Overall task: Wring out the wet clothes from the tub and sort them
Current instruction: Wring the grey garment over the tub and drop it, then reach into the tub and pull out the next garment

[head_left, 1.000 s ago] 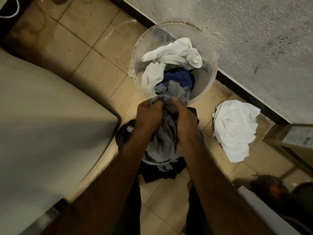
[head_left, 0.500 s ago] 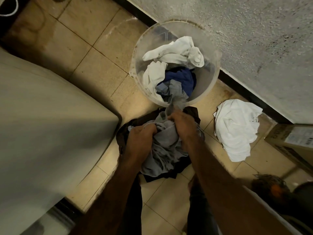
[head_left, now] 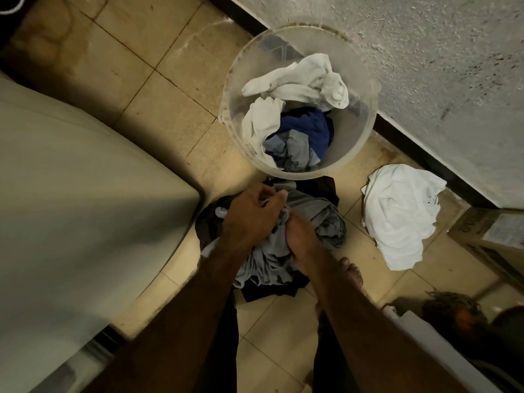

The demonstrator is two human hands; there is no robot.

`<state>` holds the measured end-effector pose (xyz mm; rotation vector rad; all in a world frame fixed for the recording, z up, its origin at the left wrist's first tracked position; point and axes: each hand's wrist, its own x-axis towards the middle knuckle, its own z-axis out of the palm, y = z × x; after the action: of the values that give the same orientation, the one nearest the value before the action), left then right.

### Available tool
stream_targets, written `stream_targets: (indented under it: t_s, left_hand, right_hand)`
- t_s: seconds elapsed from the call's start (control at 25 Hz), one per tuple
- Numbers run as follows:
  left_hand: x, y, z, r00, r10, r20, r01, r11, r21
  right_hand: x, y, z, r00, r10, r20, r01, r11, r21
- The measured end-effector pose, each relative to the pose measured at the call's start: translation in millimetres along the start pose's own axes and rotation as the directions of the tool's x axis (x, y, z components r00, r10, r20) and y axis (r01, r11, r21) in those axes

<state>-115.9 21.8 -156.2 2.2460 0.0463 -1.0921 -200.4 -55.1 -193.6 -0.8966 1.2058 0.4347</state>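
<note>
**Grey garment down on the dark pile, clear of the tub**

The right hand (head_left: 301, 241) is closed tight, its fingers dug into a fold of the grey garment (head_left: 326, 222). The left hand (head_left: 251, 217) lies over the same cloth just at its 10 o'clock, seen from the back, with the fingers loosely bent and the thumb stretched out. Whether it grips any fabric cannot be told from here.

A second ago both fists held this garment up at the near rim of the tub (head_left: 235, 80), and the cloth trailed out of it. Half a second ago they were sinking with it. Now it sits bunched on the dark pile (head_left: 272, 292) on the floor, wholly out of the tub, and the left hand has loosened from its fist.

At 12 o'clock from the hands the clear round tub stands against the wall (head_left: 439, 80). It holds white clothes (head_left: 297, 80) on top, a blue piece (head_left: 310, 127) below them, and a greyer one (head_left: 296, 153) at the near edge.

At 3 o'clock, apart from the dark pile, a white heap (head_left: 399, 214) lies on the tiles. Just past it is a cardboard box (head_left: 487, 236).

A bare foot (head_left: 351, 273) shows at 5 o'clock, beside the right forearm. A large pale surface (head_left: 71, 222) fills the 9 o'clock side.
</note>
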Motion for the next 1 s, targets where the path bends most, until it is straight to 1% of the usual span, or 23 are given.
stream_targets:
  t_s: [0.04,0.08,0.12,0.16,0.2,0.24,0.28,0.32,0.4,0.48,0.56,0.6,0.68,0.72,0.76,0.84,0.88,0.92,1.0]
  left_hand:
    - [2.0,-6.2,4.2,1.0,0.003,-0.012,-0.001,0.994,0.113]
    - [4.0,-12.7,7.3,0.998,0.048,-0.035,-0.039,0.973,0.228]
    - [7.7,-17.3,8.7,0.989,0.135,-0.06,-0.112,0.951,0.29]
    - [13.7,-18.5,9.0,0.965,0.247,-0.091,-0.211,0.933,0.29]
    - [20.8,-14.8,8.1,0.927,0.354,-0.121,-0.31,0.908,0.28]
    - [30.1,-9.4,6.9,0.888,0.437,-0.144,-0.38,0.873,0.307]
    - [37.5,-3.5,6.2,0.862,0.484,-0.152,-0.4,0.832,0.384]
    - [44.5,0.6,6.3,0.858,0.493,-0.141,-0.376,0.791,0.483]
    - [54.4,5.1,8.2,0.908,0.418,-0.037,-0.296,0.699,0.651]
    - [63.7,0.4,12.2,0.942,0.308,0.131,-0.301,0.611,0.732]
    - [73.9,-3.8,16.5,0.946,0.204,0.251,-0.323,0.568,0.757]
    - [78.6,-3.9,18.7,0.946,0.152,0.288,-0.323,0.553,0.768]
    - [85.6,-0.2,20.6,0.94,0.064,0.334,-0.32,0.501,0.804]
    - [87.6,3.4,19.8,0.935,0.021,0.354,-0.318,0.488,0.812]
    - [88.4,6.9,18.2,0.926,-0.027,0.377,-0.313,0.502,0.806]
    - [88.4,13.6,14.1,0.905,-0.098,0.414,-0.294,0.561,0.774]
    - [87.7,16.5,12.3,0.899,-0.111,0.424,-0.289,0.578,0.763]
    - [87.4,17.8,11.1,0.893,-0.117,0.434,-0.292,0.582,0.759]
    - [87.1,18.5,9.9,0.885,-0.131,0.447,-0.299,0.577,0.76]
  right_hand:
    - [5.6,0.3,-2.5,0.998,0.008,-0.066,-0.02,0.981,-0.192]
    - [4.7,-5.9,-5.5,0.99,-0.062,-0.129,0.017,0.945,-0.325]
    - [7.3,-8.7,-10.3,0.979,-0.154,-0.137,0.07,0.872,-0.484]
    - [11.0,-13.6,-15.3,0.962,-0.185,-0.202,0.077,0.89,-0.449]
    - [13.5,-20.8,-16.8,0.947,-0.234,-0.218,0.114,0.885,-0.452]
    - [14.7,-28.8,-17.1,0.926,-0.309,-0.216,0.173,0.859,-0.482]
    - [18.6,-35.5,-15.1,0.904,-0.367,-0.218,0.215,0.833,-0.51]
    - [22.8,-45.2,-12.9,0.89,-0.408,-0.205,0.261,0.823,-0.505]
    - [32.9,-67.2,-6.5,0.868,-0.462,-0.185,0.315,0.797,-0.515]
    - [43.0,-84.1,-1.2,0.837,-0.514,-0.189,0.342,0.76,-0.552]
    - [56.6,-101.2,0.9,0.838,-0.517,-0.174,0.35,0.754,-0.555]
    - [63.1,-108.2,3.3,0.847,-0.511,-0.149,0.362,0.758,-0.543]
    - [79.6,-121.0,12.3,0.842,-0.535,-0.072,0.431,0.747,-0.507]
    - [89.5,-127.2,18.3,0.837,-0.546,-0.032,0.472,0.751,-0.462]
    - [99.4,-133.8,27.7,0.847,-0.532,-0.002,0.486,0.775,-0.405]
    - [116.3,-148.3,45.4,0.874,-0.481,0.067,0.475,0.819,-0.323]
    - [124.7,-153.2,51.6,0.889,-0.446,0.1,0.452,0.825,-0.34]
    - [133.1,-155.6,55.3,0.903,-0.412,0.119,0.424,0.813,-0.399]
    - [138.6,-158.9,55.3,0.916,-0.39,0.09,0.373,0.751,-0.545]
